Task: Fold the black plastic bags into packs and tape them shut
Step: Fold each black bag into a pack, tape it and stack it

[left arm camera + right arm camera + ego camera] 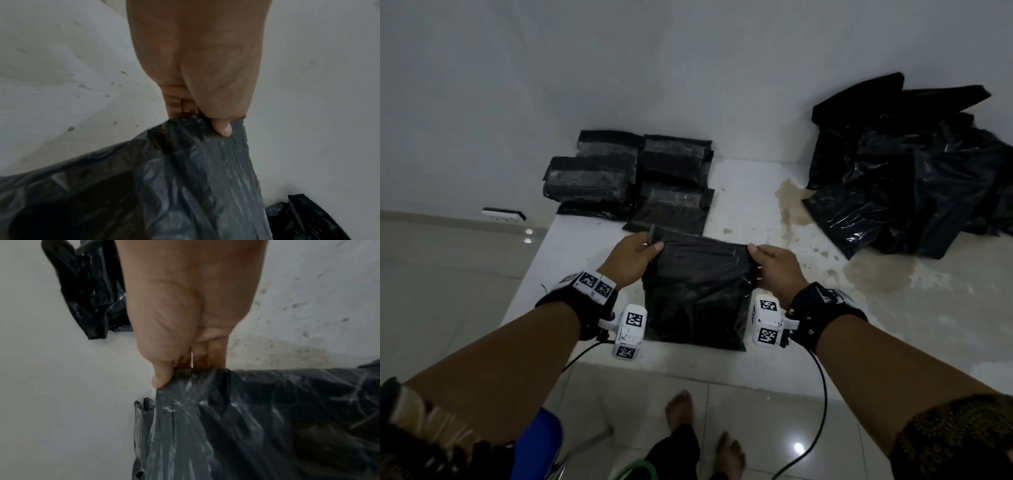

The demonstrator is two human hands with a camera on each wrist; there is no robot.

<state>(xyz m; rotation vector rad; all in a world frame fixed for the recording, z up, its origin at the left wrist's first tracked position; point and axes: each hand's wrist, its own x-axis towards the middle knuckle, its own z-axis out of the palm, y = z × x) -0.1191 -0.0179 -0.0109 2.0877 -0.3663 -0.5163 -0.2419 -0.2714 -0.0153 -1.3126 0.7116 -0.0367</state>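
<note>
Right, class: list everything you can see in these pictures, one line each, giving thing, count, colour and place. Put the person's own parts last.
Bag being folded: one, black, on the white surface in front of the person, far corners pinched.
Taped packs: several, exact count unclear, black with clear tape, stacked at the far left by the wall.
Loose bags: a heap, black, far right against the wall.
White surface: one, stained brownish toward the right.
Wall socket: one, white, low on the wall at left.
Wrist cameras: two, white with black markers, one on each wrist.
Left hand: pinches the bag's far left corner.
Right hand: pinches the far right corner.
Feet: two, bare, on the tiled floor.
</note>
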